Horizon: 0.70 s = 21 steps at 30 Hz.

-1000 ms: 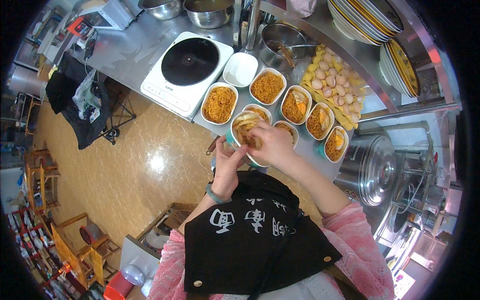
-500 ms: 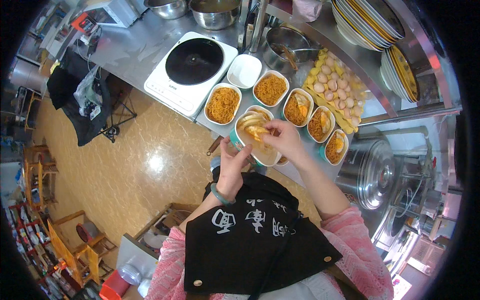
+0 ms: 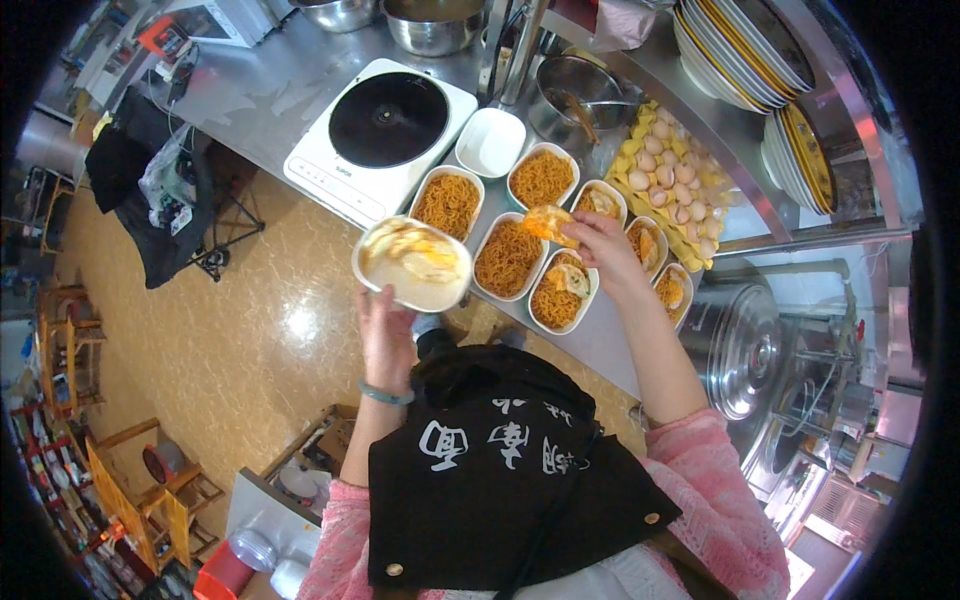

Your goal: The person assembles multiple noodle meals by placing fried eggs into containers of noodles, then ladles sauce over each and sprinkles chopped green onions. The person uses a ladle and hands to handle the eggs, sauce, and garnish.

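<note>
My left hand [image 3: 385, 335] grips a white tub [image 3: 418, 292] from below, tilted over the counter's front edge. Several fried eggs [image 3: 420, 250] lie against its far side. Pinched in the fingers of my right hand [image 3: 606, 252] is a single fried egg [image 3: 546, 223], held above the far end of a noodle box [image 3: 508, 262] that has no egg on it. To the right of that box, another noodle box [image 3: 562, 292] has a fried egg on top. Farther back stand two boxes of plain noodles [image 3: 446, 205] and noodles [image 3: 541, 180].
More boxes with egg-topped noodles [image 3: 672, 290] line the right side, beside a yellow tray of eggs [image 3: 675, 170]. A white induction cooker [image 3: 340, 190], a bare white box [image 3: 490, 142] and a steel pot [image 3: 570, 85] stand behind. Stacked plates [image 3: 745, 50] sit on a shelf at right.
My left hand has moved left with the tub, uncovering the noodle boxes beneath. My right hand has lifted one fried egg out of the tub and shifted slightly right and away from me.
</note>
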### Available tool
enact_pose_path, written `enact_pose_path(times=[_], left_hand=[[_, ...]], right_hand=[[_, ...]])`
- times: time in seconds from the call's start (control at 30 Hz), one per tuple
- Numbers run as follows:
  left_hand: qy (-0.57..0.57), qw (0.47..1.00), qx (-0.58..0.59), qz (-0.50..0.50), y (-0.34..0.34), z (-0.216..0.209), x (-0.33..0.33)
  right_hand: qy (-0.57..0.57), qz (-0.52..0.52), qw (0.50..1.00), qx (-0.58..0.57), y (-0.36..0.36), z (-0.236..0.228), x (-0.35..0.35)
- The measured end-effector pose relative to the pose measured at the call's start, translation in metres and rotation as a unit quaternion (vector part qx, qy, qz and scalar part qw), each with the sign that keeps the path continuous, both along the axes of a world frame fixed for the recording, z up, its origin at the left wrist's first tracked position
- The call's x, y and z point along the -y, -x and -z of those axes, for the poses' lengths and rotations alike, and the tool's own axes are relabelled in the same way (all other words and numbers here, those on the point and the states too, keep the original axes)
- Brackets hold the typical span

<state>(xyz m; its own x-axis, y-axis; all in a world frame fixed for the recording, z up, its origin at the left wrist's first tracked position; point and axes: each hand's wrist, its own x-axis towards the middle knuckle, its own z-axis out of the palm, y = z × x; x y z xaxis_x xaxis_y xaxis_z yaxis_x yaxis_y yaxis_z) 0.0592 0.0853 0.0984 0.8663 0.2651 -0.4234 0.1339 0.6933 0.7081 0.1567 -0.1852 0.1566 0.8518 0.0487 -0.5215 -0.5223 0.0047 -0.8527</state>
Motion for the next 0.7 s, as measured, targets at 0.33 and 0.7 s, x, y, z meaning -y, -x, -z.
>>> enact_pose_path(times=[0.33,0.7], left_hand=[[0.020,0.996,0.034,-0.077,0.006,-0.001,-0.042],[0.018,0.999,0.022,0.015,-0.002,-0.015,-0.001]], right_hand=[[0.269,-0.087,0.955,0.088,-0.005,0.110,-0.014],[0.370,-0.166,0.839,0.362,0.015,0.025,-0.059]])
